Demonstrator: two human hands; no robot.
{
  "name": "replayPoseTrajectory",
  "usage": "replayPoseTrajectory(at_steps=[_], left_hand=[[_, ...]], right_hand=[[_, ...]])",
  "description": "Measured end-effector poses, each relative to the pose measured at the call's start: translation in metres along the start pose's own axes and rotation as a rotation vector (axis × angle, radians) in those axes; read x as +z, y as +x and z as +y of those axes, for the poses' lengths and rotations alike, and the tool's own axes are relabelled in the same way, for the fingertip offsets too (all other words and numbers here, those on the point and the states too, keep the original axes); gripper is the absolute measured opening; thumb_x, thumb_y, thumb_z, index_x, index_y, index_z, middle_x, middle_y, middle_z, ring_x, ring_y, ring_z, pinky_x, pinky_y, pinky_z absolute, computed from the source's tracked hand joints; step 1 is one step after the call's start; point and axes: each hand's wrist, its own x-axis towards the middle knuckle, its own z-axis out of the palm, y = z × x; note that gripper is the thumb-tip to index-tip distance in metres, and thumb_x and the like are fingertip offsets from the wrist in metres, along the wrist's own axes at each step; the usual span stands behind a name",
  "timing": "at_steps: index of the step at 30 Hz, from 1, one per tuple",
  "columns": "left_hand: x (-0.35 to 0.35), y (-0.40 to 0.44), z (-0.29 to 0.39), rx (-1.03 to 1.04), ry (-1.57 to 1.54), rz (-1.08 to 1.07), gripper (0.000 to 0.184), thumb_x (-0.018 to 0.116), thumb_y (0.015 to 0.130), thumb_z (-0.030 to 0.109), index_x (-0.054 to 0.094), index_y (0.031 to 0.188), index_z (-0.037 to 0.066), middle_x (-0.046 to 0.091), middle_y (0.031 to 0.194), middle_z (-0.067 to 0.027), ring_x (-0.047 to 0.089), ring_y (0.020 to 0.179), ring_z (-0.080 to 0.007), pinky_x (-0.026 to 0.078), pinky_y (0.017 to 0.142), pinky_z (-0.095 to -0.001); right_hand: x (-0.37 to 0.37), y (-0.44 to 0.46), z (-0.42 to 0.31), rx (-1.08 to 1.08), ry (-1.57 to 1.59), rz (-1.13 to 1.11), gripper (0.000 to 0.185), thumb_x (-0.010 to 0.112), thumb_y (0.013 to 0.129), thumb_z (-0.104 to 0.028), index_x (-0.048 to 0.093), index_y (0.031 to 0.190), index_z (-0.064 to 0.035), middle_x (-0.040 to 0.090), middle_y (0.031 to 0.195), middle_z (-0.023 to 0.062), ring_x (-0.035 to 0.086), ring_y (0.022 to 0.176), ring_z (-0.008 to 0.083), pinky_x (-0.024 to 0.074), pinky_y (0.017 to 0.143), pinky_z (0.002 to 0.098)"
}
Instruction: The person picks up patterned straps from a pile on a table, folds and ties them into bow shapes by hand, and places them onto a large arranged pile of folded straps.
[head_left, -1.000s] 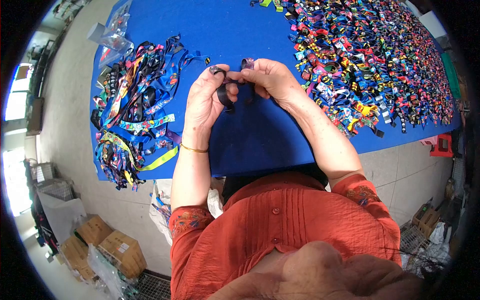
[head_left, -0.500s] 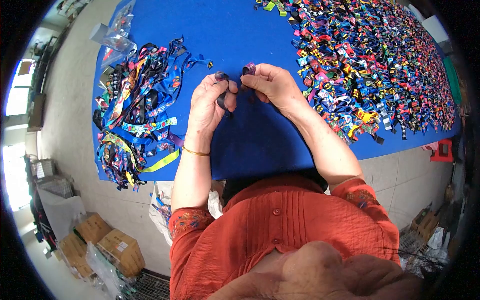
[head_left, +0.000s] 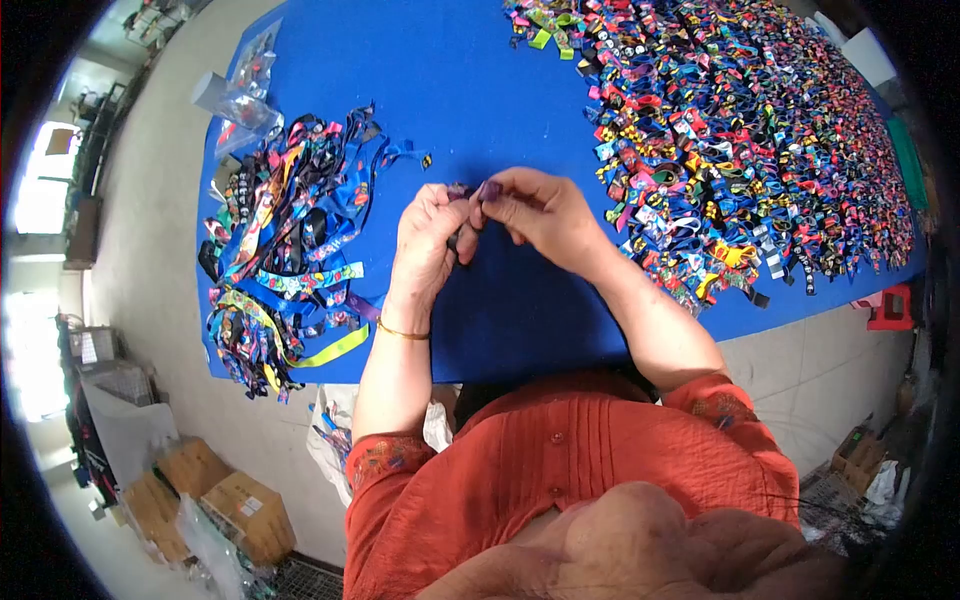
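Observation:
Over the near part of the blue table (head_left: 540,310), my two hands meet fingertip to fingertip. A short dark purple printed ribbon strap (head_left: 491,191) is pinched between the thumb and fingers of my right hand (head_left: 548,218). My left hand (head_left: 430,235) is closed on the same dark ribbon, part of which shows at its thumb; fingers hide most of the strip. To the left of my left hand lies a loose heap of long printed ribbon straps (head_left: 300,225), with a lime-green strip (head_left: 335,347) sticking out towards me.
Many looped, colourful ribbon straps (head_left: 700,150) cover the table's right side. Clear plastic bags (head_left: 250,105) lie at the far left corner. Cardboard boxes (head_left: 245,510) stand on the floor at left, and a red stool (head_left: 888,308) is beyond the right edge.
My hands have come together; earlier there was a small gap between them, with dark ribbon showing in each. The view has shifted slightly, so the table sits lower in it.

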Motion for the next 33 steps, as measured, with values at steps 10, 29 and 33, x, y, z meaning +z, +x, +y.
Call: replayPoseTrajectory(at_steps=[10, 29, 33], left_hand=[[0.018, -0.006, 0.003, 0.024, 0.236, -0.034, 0.016, 0.057, 0.097, 0.000, 0.042, 0.098, 0.005, 0.063, 0.078, -0.0131, 0.052, 0.050, -0.0116, 0.039, 0.046, -0.0233], [0.017, -0.008, -0.001, 0.086, 0.141, -0.122, 0.017, 0.060, 0.098, 0.004, 0.044, 0.102, 0.006, 0.066, 0.081, -0.0129, 0.047, 0.049, -0.0105, 0.038, 0.045, -0.0227], [0.021, -0.010, 0.004, 0.071, 0.090, -0.120, 0.020, 0.063, 0.096, 0.004, 0.044, 0.104, 0.007, 0.066, 0.079, -0.0131, 0.046, 0.047, -0.0109, 0.037, 0.043, -0.0229]], right_hand=[[-0.003, 0.000, 0.012, -0.324, -0.446, 0.201, 0.010, 0.069, 0.095, -0.016, 0.072, 0.099, -0.0071, 0.065, 0.083, 0.0039, 0.061, 0.070, 0.0116, 0.0476, 0.064, 0.0264], [-0.001, 0.000, 0.013, -0.113, -0.138, 0.128, 0.018, 0.061, 0.098, -0.017, 0.067, 0.093, -0.0014, 0.065, 0.073, 0.0029, 0.058, 0.067, 0.0082, 0.0454, 0.060, 0.0270], [0.003, -0.002, 0.006, -0.132, -0.189, 0.186, 0.024, 0.061, 0.095, -0.022, 0.068, 0.086, -0.0006, 0.068, 0.072, 0.0105, 0.064, 0.065, 0.0169, 0.0499, 0.064, 0.0338]])
